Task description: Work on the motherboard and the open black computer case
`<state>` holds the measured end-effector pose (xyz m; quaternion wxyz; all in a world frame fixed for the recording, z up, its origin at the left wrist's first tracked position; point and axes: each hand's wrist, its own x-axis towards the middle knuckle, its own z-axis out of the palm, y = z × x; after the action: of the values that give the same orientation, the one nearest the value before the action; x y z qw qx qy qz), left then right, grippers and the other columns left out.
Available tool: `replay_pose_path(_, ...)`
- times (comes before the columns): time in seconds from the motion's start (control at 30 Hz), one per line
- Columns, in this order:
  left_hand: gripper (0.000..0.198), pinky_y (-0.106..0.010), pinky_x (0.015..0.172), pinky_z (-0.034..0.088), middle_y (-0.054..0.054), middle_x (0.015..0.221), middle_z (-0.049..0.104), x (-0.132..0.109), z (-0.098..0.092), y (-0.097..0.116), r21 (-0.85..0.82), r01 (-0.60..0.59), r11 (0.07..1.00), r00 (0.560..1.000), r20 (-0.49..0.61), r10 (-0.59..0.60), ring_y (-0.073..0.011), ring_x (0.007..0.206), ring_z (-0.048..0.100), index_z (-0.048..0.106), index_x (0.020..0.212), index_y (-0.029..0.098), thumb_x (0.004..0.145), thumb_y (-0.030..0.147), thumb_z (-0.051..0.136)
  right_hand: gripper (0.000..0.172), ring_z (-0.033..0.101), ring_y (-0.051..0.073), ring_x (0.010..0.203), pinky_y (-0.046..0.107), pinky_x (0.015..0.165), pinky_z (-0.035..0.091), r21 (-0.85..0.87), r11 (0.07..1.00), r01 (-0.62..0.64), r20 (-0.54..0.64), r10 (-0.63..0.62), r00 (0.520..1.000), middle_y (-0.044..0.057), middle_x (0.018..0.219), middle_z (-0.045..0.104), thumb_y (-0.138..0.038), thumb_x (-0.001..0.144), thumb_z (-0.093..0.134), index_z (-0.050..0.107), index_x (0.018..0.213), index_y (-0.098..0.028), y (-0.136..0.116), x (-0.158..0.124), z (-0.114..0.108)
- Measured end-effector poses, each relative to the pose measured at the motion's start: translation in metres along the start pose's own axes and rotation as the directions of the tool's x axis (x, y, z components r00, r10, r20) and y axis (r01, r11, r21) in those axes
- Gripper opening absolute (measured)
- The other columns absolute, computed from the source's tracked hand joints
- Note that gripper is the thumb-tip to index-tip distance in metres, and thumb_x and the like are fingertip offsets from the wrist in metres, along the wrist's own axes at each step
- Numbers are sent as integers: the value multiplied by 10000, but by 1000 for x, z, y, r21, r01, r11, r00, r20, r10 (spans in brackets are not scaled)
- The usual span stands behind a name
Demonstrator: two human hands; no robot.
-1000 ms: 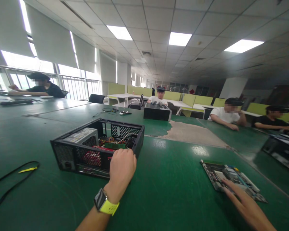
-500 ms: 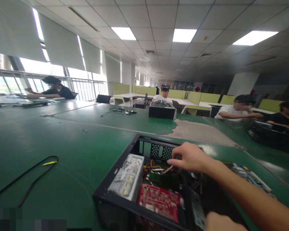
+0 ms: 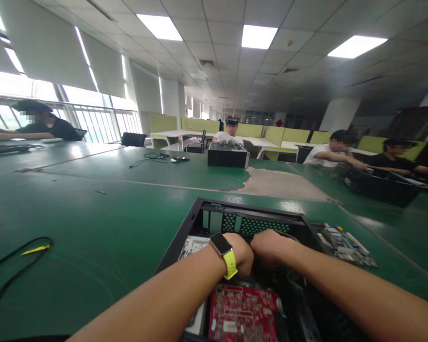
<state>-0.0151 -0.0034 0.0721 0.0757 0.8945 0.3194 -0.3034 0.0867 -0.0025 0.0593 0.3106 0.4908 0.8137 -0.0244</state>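
Note:
An opened black computer case (image 3: 251, 205) lies in front of me on the green table. Both my hands reach into its far part, close together. My left hand (image 3: 241, 254), with a yellow-banded smartwatch (image 3: 221, 244) at the wrist, bends down beside the silver metal box (image 3: 194, 244). My right hand (image 3: 269, 247) is curled near the perforated rear panel (image 3: 260, 225). The fingers of both hands point down and are hidden, as is whatever they touch. A red circuit board (image 3: 240, 308) shows below my wrists, nearer to me.
A loose circuit board (image 3: 347, 244) lies right of the case. At left are a black cable (image 3: 10, 280) with a yellow tag (image 3: 37, 248). Across the green table (image 3: 110, 228), a person works at another case (image 3: 227, 158); others sit left and right.
My left hand has come from the lower edge into the case beside the right one. My right hand has dipped lower inside. The view has turned to the right.

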Motion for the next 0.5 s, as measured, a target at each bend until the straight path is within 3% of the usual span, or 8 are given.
replay_pose_path(0.1,235,-302,664,530,-143,921,717,13,9,4,52,-59,997,983,175,49,-246,751,657,727,887,89,710,144,582,398,663,330,915,363,732,528,-33,999,-3,-13,2,1000,180,980,702,-158,575,745,718,969,-113,-2,-1,2)
replay_pose_path(0.13,235,-302,664,528,-141,924,717,14,9,5,51,-53,997,984,173,44,-245,749,655,727,887,92,714,147,578,396,665,321,913,351,734,525,-38,999,-5,-14,5,1000,175,977,703,-169,581,740,718,973,-120,-2,-1,3)
replay_pose_path(0.3,268,-347,708,532,-132,912,720,2,3,6,49,42,998,998,49,-44,-272,766,656,731,905,139,672,217,627,375,673,281,894,295,719,512,-22,999,-24,-7,24,1000,133,943,716,-218,569,750,729,940,-168,-1,-6,3)
replay_pose_path(0.5,273,-315,704,523,-105,819,728,1,8,5,-30,63,998,997,-33,-64,-269,779,662,741,871,191,613,247,670,415,663,308,913,337,703,523,-23,1000,0,18,0,1000,144,993,708,-297,604,750,721,992,-153,-2,-12,-4)
